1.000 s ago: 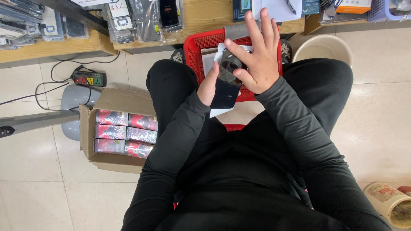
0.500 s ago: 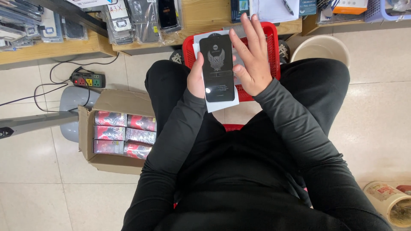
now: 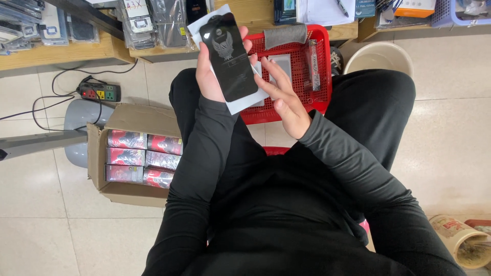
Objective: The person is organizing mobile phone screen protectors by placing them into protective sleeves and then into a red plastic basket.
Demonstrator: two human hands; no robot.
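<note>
Fingers (image 3: pixel 203 48) grip black screen protector (image 3: pixel 228 56) above red basket (image 3: pixel 321 66), tiled floor (image 3: pixel 450 128).

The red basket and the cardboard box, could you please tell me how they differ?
The red basket is perforated plastic; the cardboard box has solid brown walls and open flaps. The basket lies ahead of the knees, under the right hand; the box sits off to the left. The basket holds loose flat items; the box holds tightly packed red packets. Both are open-topped, on the floor.

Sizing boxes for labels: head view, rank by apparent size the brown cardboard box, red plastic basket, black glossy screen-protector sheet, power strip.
1. Brown cardboard box
2. Red plastic basket, part hidden, close to the box
3. Black glossy screen-protector sheet, nearer the camera
4. Power strip
</note>
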